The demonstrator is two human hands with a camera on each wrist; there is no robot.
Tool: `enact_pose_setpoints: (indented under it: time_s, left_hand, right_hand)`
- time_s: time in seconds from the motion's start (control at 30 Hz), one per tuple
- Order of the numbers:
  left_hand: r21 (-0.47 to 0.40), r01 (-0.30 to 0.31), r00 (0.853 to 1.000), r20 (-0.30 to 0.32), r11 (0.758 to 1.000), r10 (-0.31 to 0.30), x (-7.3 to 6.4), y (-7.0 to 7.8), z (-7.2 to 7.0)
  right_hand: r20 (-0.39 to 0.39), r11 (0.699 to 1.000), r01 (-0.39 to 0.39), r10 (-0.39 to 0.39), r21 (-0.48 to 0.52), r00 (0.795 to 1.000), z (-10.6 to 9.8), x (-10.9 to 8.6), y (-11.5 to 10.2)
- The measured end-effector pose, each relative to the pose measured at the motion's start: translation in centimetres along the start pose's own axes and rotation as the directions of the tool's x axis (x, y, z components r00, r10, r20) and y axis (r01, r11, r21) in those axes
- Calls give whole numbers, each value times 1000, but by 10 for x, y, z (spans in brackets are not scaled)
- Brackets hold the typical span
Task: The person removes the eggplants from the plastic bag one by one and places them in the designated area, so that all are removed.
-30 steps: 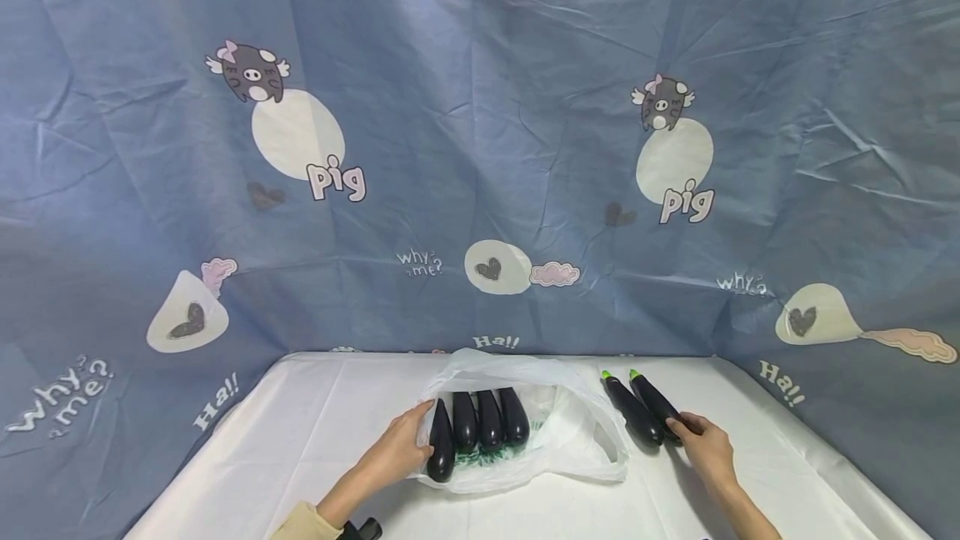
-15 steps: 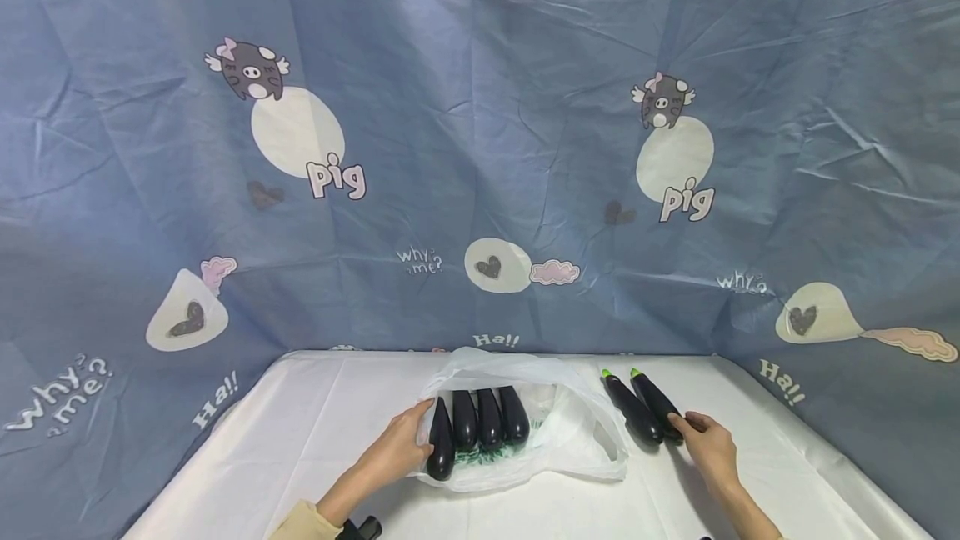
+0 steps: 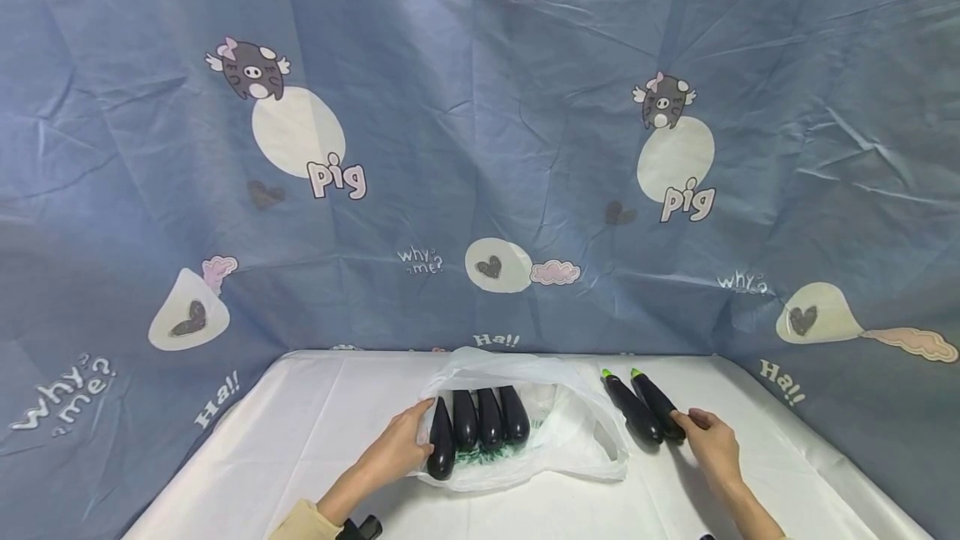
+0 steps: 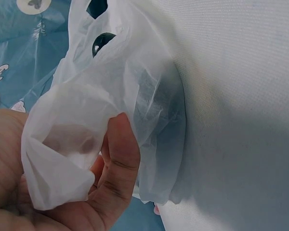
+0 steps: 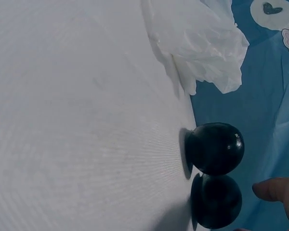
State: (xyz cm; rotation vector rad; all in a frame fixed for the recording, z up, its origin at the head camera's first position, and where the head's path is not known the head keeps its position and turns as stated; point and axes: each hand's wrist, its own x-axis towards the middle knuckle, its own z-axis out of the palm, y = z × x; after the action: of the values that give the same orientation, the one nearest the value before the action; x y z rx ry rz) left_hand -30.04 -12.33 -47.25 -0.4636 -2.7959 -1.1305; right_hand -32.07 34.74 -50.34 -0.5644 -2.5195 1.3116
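"On the table (image 3: 570, 508), right of the bag (image 3: 561, 450), I see the rightmost eggplant (image 3: 655, 401); how will it handle?"

"Heavyish, firm, slick-skinned, I'd judge; I'd grasp its thick end; the right hand (image 3: 715, 447) is there, though I can't tell whether it grips; the left hand (image 3: 402, 442) pinches the bag's edge, thin and easily torn, I'd guess."

Head cam's decently bright, but the wrist cams look kinda dim and soft, with tiny glare spots on the eggplants (image 5: 215, 150).
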Motion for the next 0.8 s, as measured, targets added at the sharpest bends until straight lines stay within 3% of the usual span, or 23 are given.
enact_pose_setpoints:
  time_s: [0.5, 0.8]
  left_hand:
    - [-7, 11, 1000, -7, 1000, -11, 1, 1, -3]
    - [-14, 8, 1000, -1, 1000, -8, 0, 2, -4]
  right_hand:
    - [-19, 1000, -1, 1, 6, 1000, -6, -9, -21]
    - [98, 997, 68, -70, 30, 993, -9, -32, -51]
